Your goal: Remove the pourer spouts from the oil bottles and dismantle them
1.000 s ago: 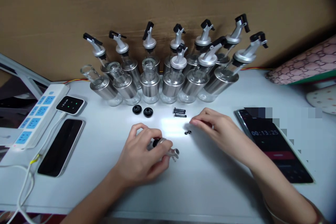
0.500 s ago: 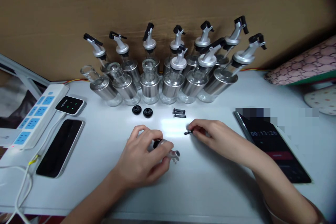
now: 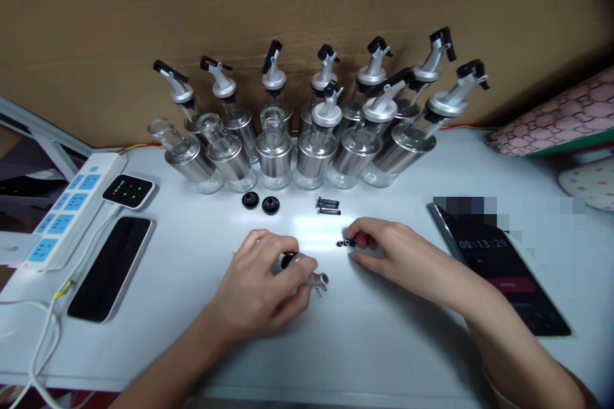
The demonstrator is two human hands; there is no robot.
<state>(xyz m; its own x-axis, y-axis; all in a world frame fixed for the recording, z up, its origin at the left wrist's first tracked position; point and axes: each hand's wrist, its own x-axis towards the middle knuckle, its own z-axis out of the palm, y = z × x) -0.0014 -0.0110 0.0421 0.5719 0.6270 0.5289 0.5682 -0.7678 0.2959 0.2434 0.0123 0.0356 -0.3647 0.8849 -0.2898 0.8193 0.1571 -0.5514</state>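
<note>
My left hand point(image 3: 261, 291) is closed around a silver pourer spout point(image 3: 307, 275) with a black end, resting on the white table point(image 3: 374, 339). My right hand point(image 3: 393, 249) pinches thumb and forefinger at the small black rings point(image 3: 345, 243) lying on the table. Two black pins point(image 3: 329, 206) lie just beyond, and two black round stoppers point(image 3: 260, 202) lie further left. Behind them stand several glass bottles with steel sleeves point(image 3: 273, 153); most carry silver pourers with black caps, three at the left front are open-necked.
A phone showing a timer point(image 3: 503, 275) lies at the right. At the left are a dark phone point(image 3: 110, 268), a small black device with green lights point(image 3: 129, 192) and a white power strip point(image 3: 62, 217) with cables. A cardboard wall point(image 3: 288, 0) backs the table.
My right hand has curled from flat and stretched to a pinch and closed in on the small black rings. My left hand keeps hold of the spout in the same place.
</note>
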